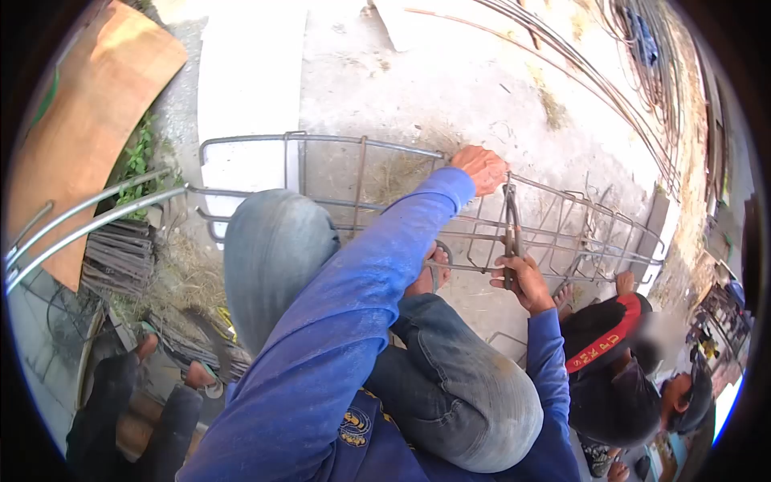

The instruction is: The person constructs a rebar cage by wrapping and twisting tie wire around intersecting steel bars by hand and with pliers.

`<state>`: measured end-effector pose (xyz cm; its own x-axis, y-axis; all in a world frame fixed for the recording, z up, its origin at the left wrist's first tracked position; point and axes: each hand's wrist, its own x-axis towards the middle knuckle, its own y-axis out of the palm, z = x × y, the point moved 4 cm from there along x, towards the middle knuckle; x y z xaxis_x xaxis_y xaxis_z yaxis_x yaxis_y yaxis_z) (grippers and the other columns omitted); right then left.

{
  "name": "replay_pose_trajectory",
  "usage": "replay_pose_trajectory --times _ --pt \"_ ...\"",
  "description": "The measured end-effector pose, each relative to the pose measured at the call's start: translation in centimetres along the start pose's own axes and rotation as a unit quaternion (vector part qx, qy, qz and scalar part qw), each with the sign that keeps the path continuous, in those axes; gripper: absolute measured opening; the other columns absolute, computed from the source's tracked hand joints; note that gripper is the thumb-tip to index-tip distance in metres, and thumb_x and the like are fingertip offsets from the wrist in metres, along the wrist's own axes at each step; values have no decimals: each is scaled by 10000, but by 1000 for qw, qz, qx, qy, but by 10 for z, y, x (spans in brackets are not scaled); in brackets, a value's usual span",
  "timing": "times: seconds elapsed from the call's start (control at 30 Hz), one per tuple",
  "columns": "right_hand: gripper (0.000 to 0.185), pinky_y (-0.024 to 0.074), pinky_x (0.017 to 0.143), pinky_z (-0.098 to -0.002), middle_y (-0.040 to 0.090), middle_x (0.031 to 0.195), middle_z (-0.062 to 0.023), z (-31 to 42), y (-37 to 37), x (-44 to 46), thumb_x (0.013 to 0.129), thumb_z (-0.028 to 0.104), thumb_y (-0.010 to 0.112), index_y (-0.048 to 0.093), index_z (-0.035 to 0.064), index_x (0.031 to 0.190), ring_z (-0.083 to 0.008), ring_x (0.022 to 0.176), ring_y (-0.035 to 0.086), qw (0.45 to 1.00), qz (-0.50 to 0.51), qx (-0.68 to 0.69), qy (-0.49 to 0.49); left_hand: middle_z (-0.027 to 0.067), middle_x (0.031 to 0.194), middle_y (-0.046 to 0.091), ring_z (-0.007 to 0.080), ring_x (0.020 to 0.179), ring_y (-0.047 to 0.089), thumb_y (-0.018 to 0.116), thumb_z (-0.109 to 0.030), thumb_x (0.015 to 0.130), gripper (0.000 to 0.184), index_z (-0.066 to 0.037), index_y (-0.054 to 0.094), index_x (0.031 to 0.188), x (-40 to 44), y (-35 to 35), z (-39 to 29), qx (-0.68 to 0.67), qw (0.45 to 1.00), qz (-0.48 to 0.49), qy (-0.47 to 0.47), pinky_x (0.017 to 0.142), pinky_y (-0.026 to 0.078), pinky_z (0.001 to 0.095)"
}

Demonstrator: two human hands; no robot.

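A cage of steel rebar [361, 181] with square stirrups stretches across the view in front of my knees. My left hand [480, 168] is closed over its upper long bar, near a stirrup; whether a tie wire is also in the fingers is hidden. Below and to the right, my right hand [524, 283] grips the handles of metal pincers [511, 229]. The pincers point up, with their jaws at the upper bar just beside my left hand. My sandalled foot [438, 269] is under the cage.
Two co-workers sit nearby, one in a black and red shirt [610, 345] at right, one at lower left [132, 402]. Long rods [578, 56] lie at upper right. A plywood sheet [104, 112] and stacked short bars [116, 261] are at left.
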<state>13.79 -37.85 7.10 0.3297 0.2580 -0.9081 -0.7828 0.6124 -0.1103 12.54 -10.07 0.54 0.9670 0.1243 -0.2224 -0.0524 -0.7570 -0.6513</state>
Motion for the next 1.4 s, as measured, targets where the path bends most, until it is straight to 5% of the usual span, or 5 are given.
replay_pose_trajectory --times 0.2,0.3,0.97,1.17,1.4 --pt "683 520 821 -481 657 1101 -164 39 -18 -6 867 64 591 461 83 1538 -372 931 629 666 -286 -613 -314 163 804 744 384 782 735 687 -312 846 212 -120 778 844 1 12 6 -5 996 -85 19 726 568 510" --pt "610 525 782 -415 672 1157 -129 9 -37 9 886 118 578 500 41 1486 -269 916 632 975 -48 -215 -25 166 802 743 385 789 735 697 -305 836 206 -116 778 829 2 20 8 -27 994 -107 25 733 569 507" --pt "654 457 917 -423 669 1258 -141 16 10 -15 937 156 567 445 180 1579 -233 1107 598 994 -14 -53 -98 155 724 714 384 715 710 698 -304 765 192 -125 726 704 2 25 9 -24 981 -187 45 679 546 520" --pt "703 435 1040 -479 555 1395 -275 5 -19 -25 915 50 559 408 158 1593 -468 1201 559 684 -339 -617 -191 154 718 711 381 731 715 706 -303 770 205 -111 730 701 7 32 8 -10 987 -161 28 689 550 518" --pt "728 506 914 -396 583 1367 -153 -5 -6 -79 942 128 564 342 184 1633 -217 1148 596 978 -162 58 -115 179 863 743 369 793 734 725 -312 808 228 -88 759 832 -5 12 7 -12 997 -78 7 737 561 500"
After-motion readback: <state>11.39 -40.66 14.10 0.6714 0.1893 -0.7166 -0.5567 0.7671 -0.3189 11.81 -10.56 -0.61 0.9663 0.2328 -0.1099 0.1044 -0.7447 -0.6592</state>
